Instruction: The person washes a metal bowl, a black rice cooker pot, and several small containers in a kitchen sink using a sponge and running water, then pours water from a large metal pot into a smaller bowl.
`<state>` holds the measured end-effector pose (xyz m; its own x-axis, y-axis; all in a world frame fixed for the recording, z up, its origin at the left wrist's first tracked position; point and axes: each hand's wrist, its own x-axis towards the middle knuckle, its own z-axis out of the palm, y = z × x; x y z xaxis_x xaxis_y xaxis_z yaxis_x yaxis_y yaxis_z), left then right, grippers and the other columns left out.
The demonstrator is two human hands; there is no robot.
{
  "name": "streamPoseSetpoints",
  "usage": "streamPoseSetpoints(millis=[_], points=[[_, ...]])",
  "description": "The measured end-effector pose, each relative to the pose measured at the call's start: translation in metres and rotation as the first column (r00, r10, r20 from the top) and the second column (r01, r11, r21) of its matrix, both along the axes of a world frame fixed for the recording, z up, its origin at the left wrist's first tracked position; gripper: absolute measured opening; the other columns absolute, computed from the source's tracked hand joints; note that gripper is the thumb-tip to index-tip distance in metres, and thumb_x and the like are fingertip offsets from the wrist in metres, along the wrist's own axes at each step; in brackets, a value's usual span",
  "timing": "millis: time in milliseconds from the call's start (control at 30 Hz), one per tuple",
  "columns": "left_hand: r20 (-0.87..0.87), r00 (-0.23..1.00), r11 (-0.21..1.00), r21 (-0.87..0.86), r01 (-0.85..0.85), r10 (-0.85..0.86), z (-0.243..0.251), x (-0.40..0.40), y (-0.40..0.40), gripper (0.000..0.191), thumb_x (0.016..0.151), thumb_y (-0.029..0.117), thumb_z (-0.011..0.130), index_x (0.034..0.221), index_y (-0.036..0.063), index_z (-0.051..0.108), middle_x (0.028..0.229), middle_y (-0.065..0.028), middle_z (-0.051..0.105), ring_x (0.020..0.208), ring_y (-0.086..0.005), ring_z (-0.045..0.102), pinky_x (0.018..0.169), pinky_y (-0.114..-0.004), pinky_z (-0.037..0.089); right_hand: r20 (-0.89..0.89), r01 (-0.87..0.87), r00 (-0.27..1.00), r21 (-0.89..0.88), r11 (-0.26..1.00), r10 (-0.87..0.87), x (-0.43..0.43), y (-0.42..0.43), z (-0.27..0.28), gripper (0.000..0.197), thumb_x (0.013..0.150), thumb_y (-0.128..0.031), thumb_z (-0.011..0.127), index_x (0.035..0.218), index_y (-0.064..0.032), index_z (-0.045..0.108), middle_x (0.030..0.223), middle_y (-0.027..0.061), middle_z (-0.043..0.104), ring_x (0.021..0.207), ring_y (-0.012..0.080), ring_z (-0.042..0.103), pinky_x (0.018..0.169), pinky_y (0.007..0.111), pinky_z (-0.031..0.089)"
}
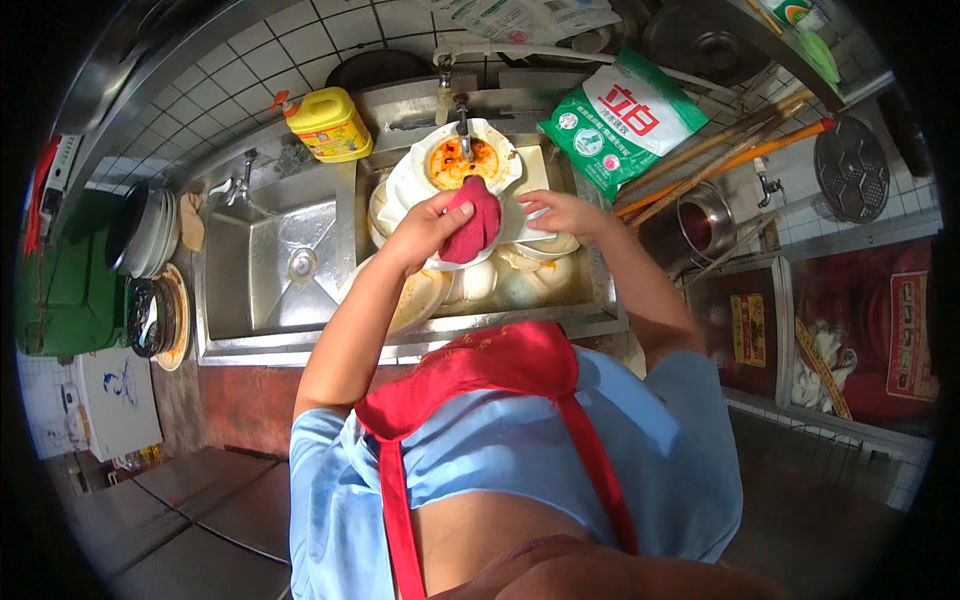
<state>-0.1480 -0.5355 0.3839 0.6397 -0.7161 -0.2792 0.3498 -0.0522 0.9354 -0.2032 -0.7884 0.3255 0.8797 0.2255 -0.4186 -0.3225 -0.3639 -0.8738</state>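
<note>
A folded dark red cloth [471, 225] is gripped in my left hand [431, 229], over a white dish in the right basin of a steel double sink [487, 319]. My right hand [562, 213] is apart from the cloth, fingers spread, close above a white square dish [529, 223]; whether it touches the dish is hard to tell. Beyond the cloth, a white bowl with red, oily residue [463, 161] sits on stacked white dishes beneath the faucet [463, 127]. Soiled plates and bowls [420, 296] lie lower in the same basin, partly in cloudy water.
Left of the dishes is the other basin [300, 262] with its drain. A yellow jug [328, 126] and a green-and-white detergent bag [622, 120] stand behind. Stacked plates [161, 232] and a black bowl [150, 319] are at the far left; wooden poles [720, 150] lean at the right.
</note>
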Motion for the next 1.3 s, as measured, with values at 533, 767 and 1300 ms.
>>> streamPoseSetpoints(millis=[533,767,1300], points=[[-0.047,0.965,0.959,-0.109,-0.261,0.258,-0.043,-0.015,0.043,0.042,0.078,0.014,0.059,0.115,0.001,0.043,0.105,-0.0064,0.052,0.097,-0.0131,0.048,0.085,-0.027,0.037,-0.129,0.106,0.992,0.725,0.681,-0.018,0.002,0.052,-0.026,0.053,0.075,0.0,0.049,0.125,-0.0027,0.031,0.111,0.0122,0.049,0.097,0.0193,0.052,0.083,0.028,0.041],[-0.068,0.963,0.962,0.099,-0.253,0.26,-0.067,-0.019,0.081,0.036,0.081,0.012,0.053,0.113,-0.0001,0.043,0.107,-0.0069,0.05,0.096,-0.0168,0.052,0.081,-0.026,0.041,0.0,-0.023,1.0,0.463,0.886,0.026,0.089,0.059,0.053,0.045,0.07,0.003,0.049,0.114,0.0007,0.045,0.105,0.0131,0.053,0.089,0.0166,0.055,0.079,0.026,0.044],[-0.177,0.598,0.623,0.162,-0.765,0.781,-0.085,-0.115,0.202,0.026,0.082,0.014,0.053,0.106,0.0033,0.049,0.094,-0.0047,0.056,0.081,-0.0127,0.055,0.07,-0.023,0.043,0.501,-0.001,0.862,-0.148,0.989,0.076,0.265,-0.023,0.139,0.05,0.071,-0.014,0.059,0.117,-0.002,0.043,0.115,0.0091,0.048,0.102,0.0191,0.048,0.085,0.028,0.037]])
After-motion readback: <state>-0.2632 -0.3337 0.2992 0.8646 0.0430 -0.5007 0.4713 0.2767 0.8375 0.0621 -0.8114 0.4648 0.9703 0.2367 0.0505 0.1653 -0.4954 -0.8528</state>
